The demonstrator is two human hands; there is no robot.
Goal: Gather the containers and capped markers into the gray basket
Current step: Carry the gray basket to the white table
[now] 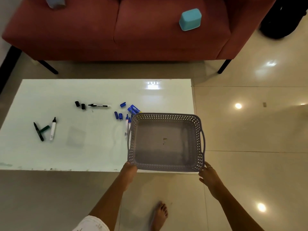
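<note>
I hold the empty gray basket (pixel 166 166) over the right end of the white table (pixel 93 152). My left hand (pixel 129 170) grips its near left corner and my right hand (pixel 209 175) grips its near right corner. Blue markers (pixel 127 125) and loose blue caps (pixel 118 115) lie just left of the basket, partly hidden by its rim. An uncapped black marker (pixel 100 105) and black caps (pixel 80 105) lie mid-table. Further left are a green marker (pixel 38 131), a green cap (pixel 45 128) and a white uncapped marker (pixel 53 129). A teal container (pixel 190 19) sits on the sofa.
The red sofa (pixel 116 30) stands behind the table, with a gray-blue object (pixel 55 2) at its left end. A clear plastic lid or container (pixel 75 136) lies faintly visible on the table. My bare foot (pixel 160 214) is on the tiled floor.
</note>
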